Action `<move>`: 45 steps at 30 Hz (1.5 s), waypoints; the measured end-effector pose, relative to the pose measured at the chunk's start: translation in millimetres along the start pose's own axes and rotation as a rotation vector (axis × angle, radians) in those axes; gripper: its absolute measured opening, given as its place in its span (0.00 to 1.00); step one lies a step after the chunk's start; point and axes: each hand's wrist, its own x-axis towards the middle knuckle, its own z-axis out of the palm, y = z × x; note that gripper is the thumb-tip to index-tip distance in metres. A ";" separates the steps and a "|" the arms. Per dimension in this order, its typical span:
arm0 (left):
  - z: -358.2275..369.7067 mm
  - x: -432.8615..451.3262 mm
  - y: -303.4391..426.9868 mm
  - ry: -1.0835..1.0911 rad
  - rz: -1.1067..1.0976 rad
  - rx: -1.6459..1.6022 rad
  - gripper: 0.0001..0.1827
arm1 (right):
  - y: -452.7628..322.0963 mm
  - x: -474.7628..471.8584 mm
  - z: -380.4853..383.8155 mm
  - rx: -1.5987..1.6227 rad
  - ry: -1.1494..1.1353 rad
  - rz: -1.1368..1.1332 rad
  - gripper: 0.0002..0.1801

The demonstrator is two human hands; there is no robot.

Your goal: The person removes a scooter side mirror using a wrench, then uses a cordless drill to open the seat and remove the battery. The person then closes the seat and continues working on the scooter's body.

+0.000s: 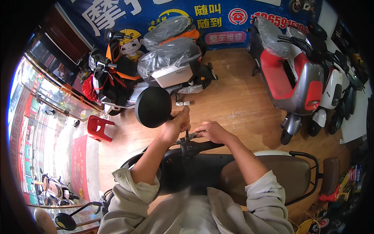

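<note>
A scooter with a brown seat (268, 175) stands crosswise right before me. My left hand (176, 124) is closed on the stem of a round black rear-view mirror (153, 107), above the handlebar; the stem's lower end meets the brake lever mount (187, 137). My right hand (212, 131) has its fingers at the brake lever beside that mount, just above the black handlebar grip (209, 146); whether it pinches a small part there is hidden. The scooter's other round mirror (65, 221) sticks out at the lower left.
Scooters with plastic-wrapped seats (168, 58) stand at the back left. A grey and red scooter (292, 79) stands at the right beside others. A red plastic stool (99, 128) is on the wooden floor at the left, near the glass front. A brown backrest (330, 175) lies behind the seat.
</note>
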 end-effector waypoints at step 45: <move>52.7 85.8 -26.1 0.195 -0.272 1.107 0.32 | 2.4 -20.9 -0.2 -0.184 0.102 -0.116 0.11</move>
